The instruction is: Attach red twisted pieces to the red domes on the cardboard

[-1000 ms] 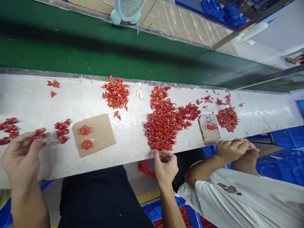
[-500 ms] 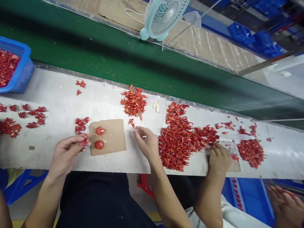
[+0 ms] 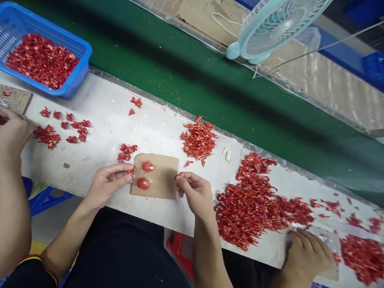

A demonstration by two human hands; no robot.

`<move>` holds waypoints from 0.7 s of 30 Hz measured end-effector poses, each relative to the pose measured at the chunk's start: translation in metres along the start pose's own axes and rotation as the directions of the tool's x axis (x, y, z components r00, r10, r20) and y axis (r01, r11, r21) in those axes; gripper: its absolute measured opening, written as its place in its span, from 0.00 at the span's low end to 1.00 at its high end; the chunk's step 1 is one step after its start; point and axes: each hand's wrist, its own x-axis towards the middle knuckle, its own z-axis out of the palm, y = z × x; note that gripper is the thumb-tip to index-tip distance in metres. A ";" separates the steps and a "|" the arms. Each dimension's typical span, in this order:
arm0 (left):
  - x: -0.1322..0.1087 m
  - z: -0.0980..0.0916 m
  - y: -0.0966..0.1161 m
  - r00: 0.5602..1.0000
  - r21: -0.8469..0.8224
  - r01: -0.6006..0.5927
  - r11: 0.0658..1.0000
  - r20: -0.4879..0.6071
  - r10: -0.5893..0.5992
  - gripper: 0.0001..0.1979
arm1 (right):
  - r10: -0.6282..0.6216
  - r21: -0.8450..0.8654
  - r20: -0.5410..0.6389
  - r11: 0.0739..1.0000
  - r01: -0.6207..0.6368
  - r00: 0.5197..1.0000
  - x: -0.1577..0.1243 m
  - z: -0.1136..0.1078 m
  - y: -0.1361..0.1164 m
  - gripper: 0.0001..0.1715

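A: What are the two hands holding?

B: The left hand has thumb and fingers pinched on a small glossy red figure, at the left edge of the cardboard sheet. The right hand has thumb and forefinger together on a small red sliver, by the sheet's right edge.

A: And between them?

B: Two shiny red rounds, a far one and a near one, on the left part of the sheet. I can't tell whether they are caps or something wet.

A: How would those pieces handle?

B: Very light, I'd judge, and stiff, like moulded plastic. The gloss suggests a slick skin, so a dry fingertip pinch suits. The sliver is probably weakest at thin ends; I'd take it by the middle. The figure looks chunkier, better gripped by its sides, though fingers hide much of it.

A: Where are similar pieces?

B: A pile of pointed red pieces lies on the far side, beyond the right hand. A larger red heap spreads to the right, with a co-worker's hand near its right end. A little red cluster sits just left of the sheet.
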 end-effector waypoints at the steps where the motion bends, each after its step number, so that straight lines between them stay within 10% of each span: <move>1: 0.001 0.000 -0.001 1.000 0.001 -0.005 1.000 0.016 0.005 0.14 | 0.007 0.028 0.057 1.000 -0.009 0.998 -0.001 0.009 -0.004 0.19; 9: -0.002 -0.004 -0.007 0.998 -0.010 -0.056 0.998 0.043 0.056 0.10 | 0.013 0.052 0.130 0.998 -0.020 0.991 0.016 0.053 -0.016 0.18; 21: -0.004 0.001 -0.007 0.999 -0.030 0.001 1.000 0.048 0.001 0.14 | 0.038 0.056 0.154 0.997 -0.047 0.987 0.017 0.058 -0.012 0.17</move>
